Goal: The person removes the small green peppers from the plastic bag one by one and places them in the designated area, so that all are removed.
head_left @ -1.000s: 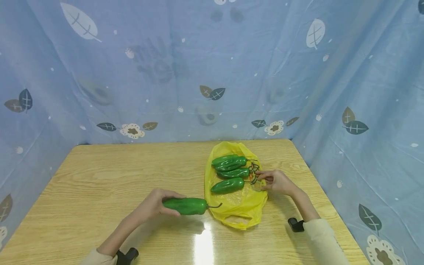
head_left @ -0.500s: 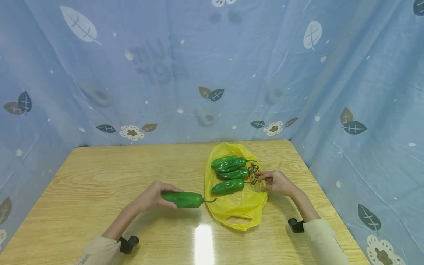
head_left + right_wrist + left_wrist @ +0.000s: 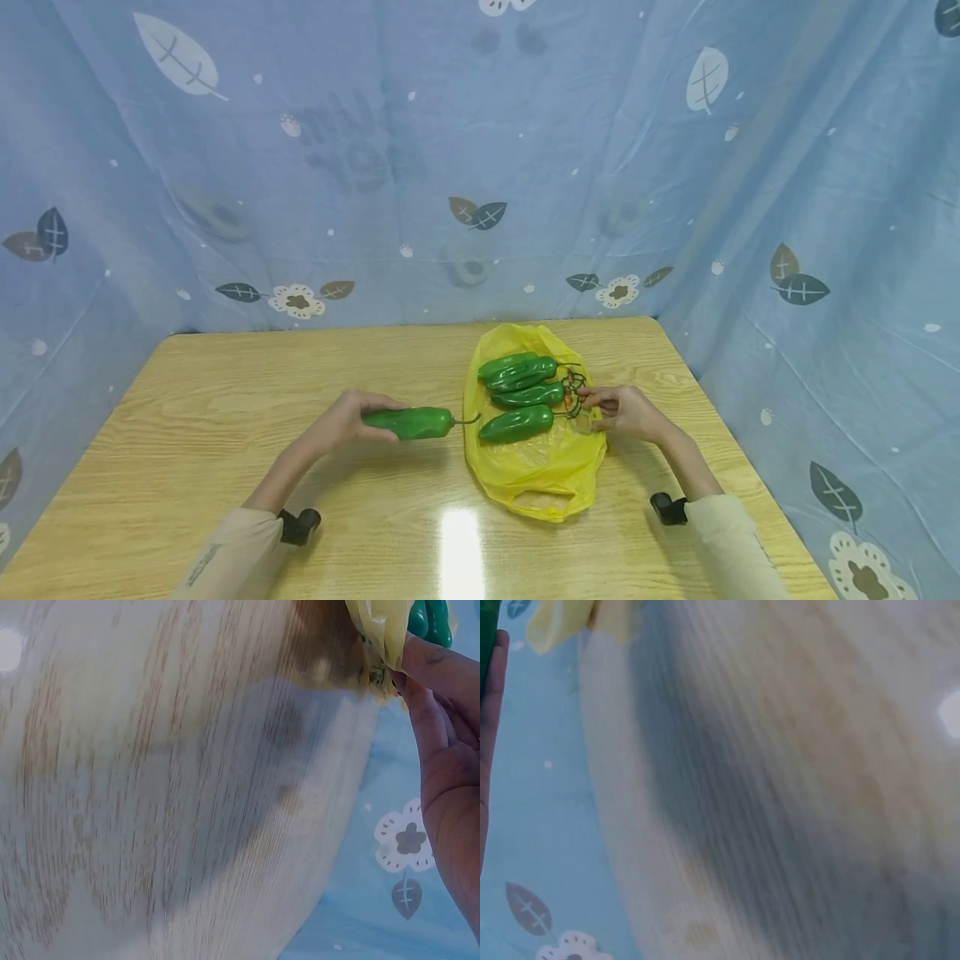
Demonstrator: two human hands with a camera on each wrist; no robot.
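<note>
In the head view my left hand (image 3: 347, 419) grips a large green chili pepper (image 3: 416, 423) by its blunt end, its stem pointing right toward the bag. A sliver of that pepper (image 3: 486, 645) shows at the edge of the left wrist view. The yellow plastic bag (image 3: 532, 475) lies spread on the table with several green peppers (image 3: 517, 423) on it. My right hand (image 3: 628, 412) pinches the bag's right edge; the right wrist view shows thumb and finger on the yellow plastic (image 3: 379, 630). Small thin dark and reddish pieces (image 3: 573, 392) lie beside the pepper stems, partly behind the fingers.
The wooden table (image 3: 247, 392) reaches back to a blue patterned curtain (image 3: 375, 167), which also hangs along both sides. A bright light reflection shows on the table's front middle. Each wrist wears a black camera mount (image 3: 300, 527).
My left hand has moved away toward the back of the table and slightly left, carrying the pepper off the bag's left rim. The right hand has stayed in place.
</note>
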